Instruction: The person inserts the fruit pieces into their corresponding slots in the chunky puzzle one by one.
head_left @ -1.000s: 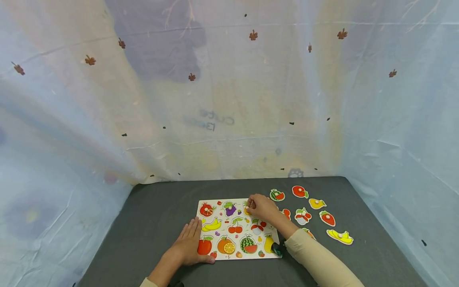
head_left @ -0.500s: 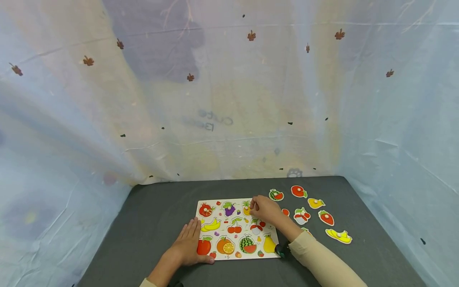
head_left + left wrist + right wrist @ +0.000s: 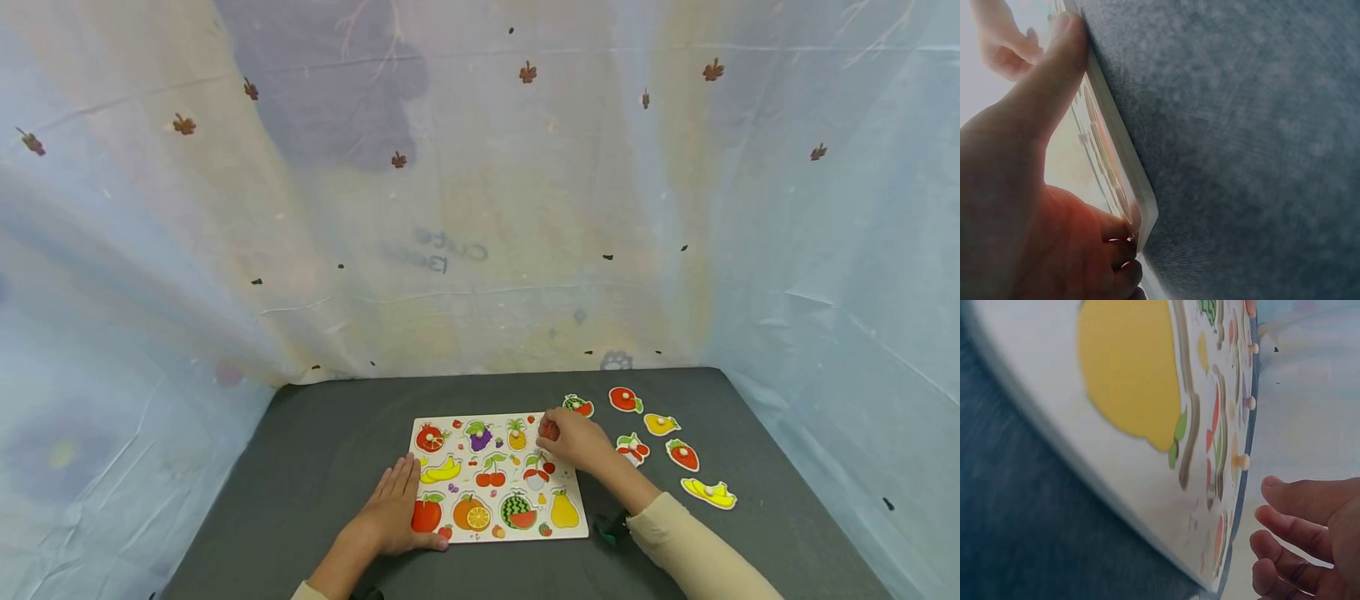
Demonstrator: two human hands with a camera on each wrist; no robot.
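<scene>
A white fruit puzzle board [image 3: 457,490] lies on the dark table. My left hand [image 3: 393,510] rests along its left edge, fingers extended, thumb at the front edge; the left wrist view shows this thumb [image 3: 1063,56] touching the board's side. Knobbed pomegranate [image 3: 431,438], grape [image 3: 478,437] and pineapple [image 3: 517,436] pieces sit in the back row. Over the back right corner, my right hand [image 3: 573,437] is loosely curled and holds nothing. In the right wrist view, its fingertips [image 3: 1272,481] are apart from the pineapple's knob [image 3: 1242,462].
Loose pieces lie right of the board: a watermelon [image 3: 576,405], a round red fruit [image 3: 626,400], a pear [image 3: 662,425], a strawberry [image 3: 682,455], bananas [image 3: 708,493] and a red-and-white fruit [image 3: 631,450], partly behind my right arm. A patterned curtain [image 3: 480,208] hangs behind the table.
My right hand has let go of the pineapple piece and moved right, leaving the piece in the board. My left hand has stayed on the board's left edge.
</scene>
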